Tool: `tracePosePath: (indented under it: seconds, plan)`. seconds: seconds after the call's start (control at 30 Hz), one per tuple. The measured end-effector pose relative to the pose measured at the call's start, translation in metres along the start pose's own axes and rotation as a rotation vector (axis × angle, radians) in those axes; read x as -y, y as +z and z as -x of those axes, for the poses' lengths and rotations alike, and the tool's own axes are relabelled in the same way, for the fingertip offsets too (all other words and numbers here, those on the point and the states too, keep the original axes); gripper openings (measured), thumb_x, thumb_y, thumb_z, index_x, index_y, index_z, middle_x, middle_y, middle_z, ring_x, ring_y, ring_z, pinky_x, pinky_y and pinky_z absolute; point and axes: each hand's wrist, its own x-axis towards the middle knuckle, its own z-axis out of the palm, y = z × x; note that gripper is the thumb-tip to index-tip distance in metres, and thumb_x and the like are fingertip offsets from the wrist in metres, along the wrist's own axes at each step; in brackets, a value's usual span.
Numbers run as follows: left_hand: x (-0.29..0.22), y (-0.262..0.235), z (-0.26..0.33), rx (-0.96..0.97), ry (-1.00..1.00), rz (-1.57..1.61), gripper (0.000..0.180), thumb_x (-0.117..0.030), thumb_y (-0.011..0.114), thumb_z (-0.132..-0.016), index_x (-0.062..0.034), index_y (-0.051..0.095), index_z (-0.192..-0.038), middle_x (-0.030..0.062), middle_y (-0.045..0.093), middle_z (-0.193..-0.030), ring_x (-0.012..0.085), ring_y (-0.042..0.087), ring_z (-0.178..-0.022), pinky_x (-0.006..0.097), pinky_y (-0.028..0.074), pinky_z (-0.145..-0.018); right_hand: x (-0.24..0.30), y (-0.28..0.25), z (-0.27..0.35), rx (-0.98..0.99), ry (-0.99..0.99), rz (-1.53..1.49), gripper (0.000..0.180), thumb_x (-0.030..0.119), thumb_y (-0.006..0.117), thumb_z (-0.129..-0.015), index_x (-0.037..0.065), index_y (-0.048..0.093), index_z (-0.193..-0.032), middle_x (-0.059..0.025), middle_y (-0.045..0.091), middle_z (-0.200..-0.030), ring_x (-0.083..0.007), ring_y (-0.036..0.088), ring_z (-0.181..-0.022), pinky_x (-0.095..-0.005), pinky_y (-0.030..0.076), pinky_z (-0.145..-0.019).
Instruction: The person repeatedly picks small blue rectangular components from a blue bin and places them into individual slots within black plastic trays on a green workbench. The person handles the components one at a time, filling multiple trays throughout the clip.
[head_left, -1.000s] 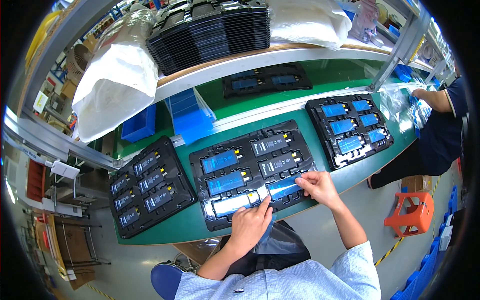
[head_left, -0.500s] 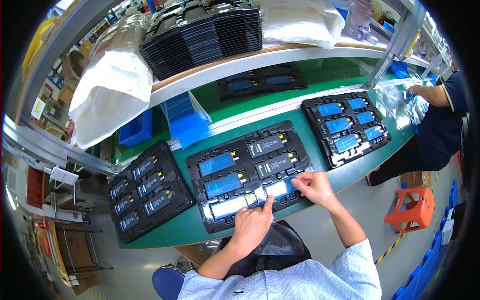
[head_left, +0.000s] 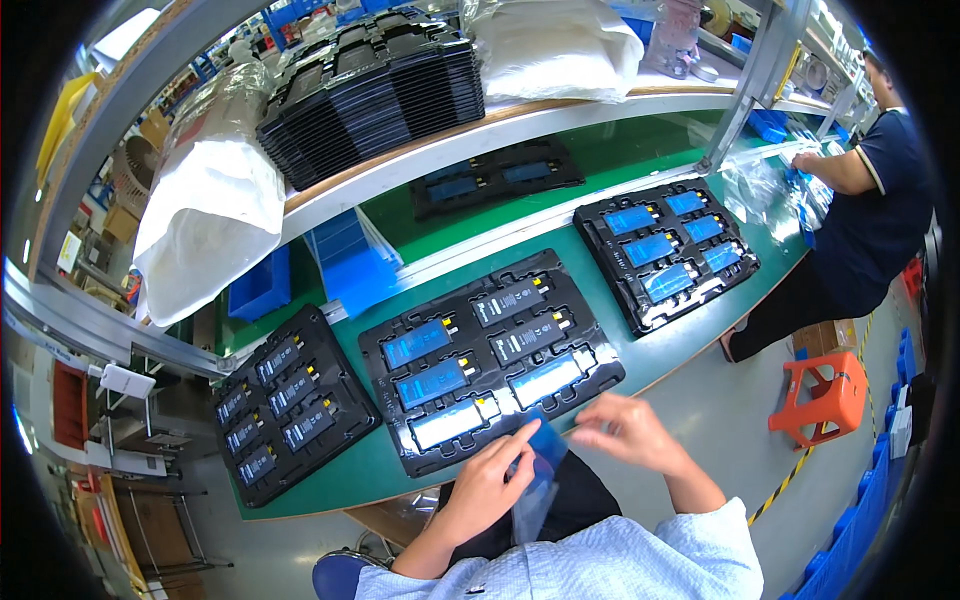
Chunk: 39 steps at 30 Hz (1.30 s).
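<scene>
Pale-blue, finely textured fabric shirt with short sleeves, 1 small dark mark; black trousers; bare left hand, bare right hand.

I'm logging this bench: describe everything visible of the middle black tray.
The middle black tray looks like glossy moulded plastic. It lies flat on the green tabletop between two other trays. Its six recesses hold flat packs: two blue, two dark, the front two glaring white. The left hand is near its front edge.
</scene>
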Motion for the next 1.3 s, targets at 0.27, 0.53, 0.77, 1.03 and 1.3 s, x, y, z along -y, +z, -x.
tracePosePath:
  seconds: [0.27,0.53,0.77,1.03,1.3]
  plan:
    - [0.006,0.019,0.028,-0.039,-0.009,0.356,0.062,0.012,0.060,-0.082,-0.0010,0.041,-0.139,0.0158,0.056,-0.126,0.0161,0.063,-0.096,0.028,0.053,-0.081,-0.008,0.034,0.041,0.271,0.034,-0.341,0.039,0.029,0.068,-0.088,-0.001,0.061,-0.113,-0.0131,0.061,-0.108,-0.0252,0.060,-0.098,-0.0347,0.048,-0.087]
    - [0.016,0.018,0.040,-0.033,0.053,0.377,0.068,0.014,0.060,-0.082,0.0017,0.032,-0.143,0.0220,0.044,-0.138,0.0185,0.061,-0.102,0.031,0.051,-0.089,-0.001,0.041,0.040,0.181,-0.019,-0.285,0.032,0.028,0.070,-0.086,0.000,0.065,-0.102,-0.0113,0.062,-0.093,-0.0229,0.059,-0.084,-0.0336,0.048,-0.076]
    - [0.036,0.017,0.042,0.037,-0.266,0.717,0.040,0.009,0.063,-0.084,0.0078,0.054,-0.123,0.0155,0.066,-0.105,0.0167,0.064,-0.093,0.027,0.053,-0.084,0.004,0.037,0.038,0.109,-0.003,-0.335,0.020,0.016,0.075,-0.081,0.000,0.070,-0.092,-0.0085,0.064,-0.079,-0.0187,0.060,-0.072,-0.0312,0.047,-0.065]
    - [0.035,0.024,0.040,-0.109,-0.269,0.607,0.014,0.000,0.068,-0.085,0.0091,0.066,-0.096,0.0129,0.070,-0.086,0.0144,0.066,-0.080,0.025,0.054,-0.075,0.004,0.030,0.036,-0.037,0.006,-0.474,0.018,0.008,0.075,-0.078,-0.002,0.071,-0.093,-0.0106,0.068,-0.087,-0.0194,0.063,-0.080,-0.0304,0.050,-0.071]
    - [0.020,0.014,0.028,-0.240,-0.171,0.090,0.020,-0.010,0.071,-0.083,0.0008,0.066,-0.067,0.0062,0.066,-0.061,0.0110,0.061,-0.056,0.026,0.046,-0.053,0.008,0.029,0.024,-0.261,0.035,-0.392,0.011,0.008,0.071,-0.082,-0.003,0.070,-0.084,-0.0098,0.067,-0.080,-0.0171,0.062,-0.072,-0.0294,0.049,-0.063]
